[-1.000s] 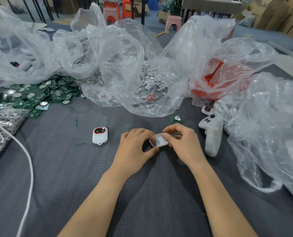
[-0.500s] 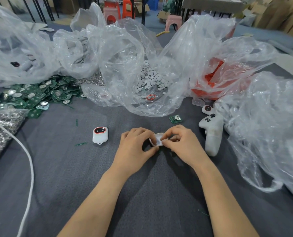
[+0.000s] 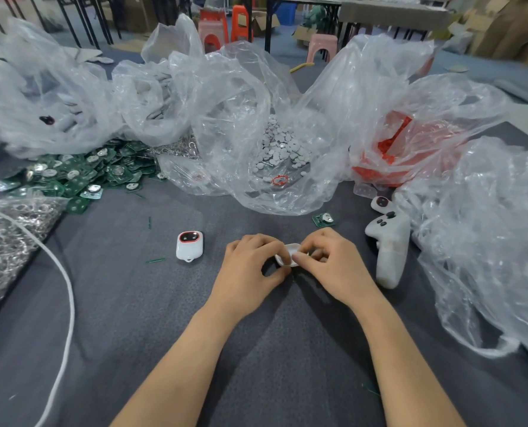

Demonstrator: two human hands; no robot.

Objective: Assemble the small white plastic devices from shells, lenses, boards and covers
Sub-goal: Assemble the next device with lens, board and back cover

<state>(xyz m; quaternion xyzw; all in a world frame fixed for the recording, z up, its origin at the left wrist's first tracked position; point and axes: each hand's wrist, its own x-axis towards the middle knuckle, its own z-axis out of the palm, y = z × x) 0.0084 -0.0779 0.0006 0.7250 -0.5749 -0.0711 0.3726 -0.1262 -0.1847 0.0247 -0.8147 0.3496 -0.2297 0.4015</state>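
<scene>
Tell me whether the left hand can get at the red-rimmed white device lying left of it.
Probably yes. The red-rimmed device lies on bare cloth just left of the left hand, nothing between them, though that hand grips the white shell.

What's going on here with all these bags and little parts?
A person is assembling a small white device. The left hand and right hand both pinch a white shell over the grey table. A finished device lies to their left, a loose green board just beyond them, and clear bags of parts crowd the far side.
</scene>
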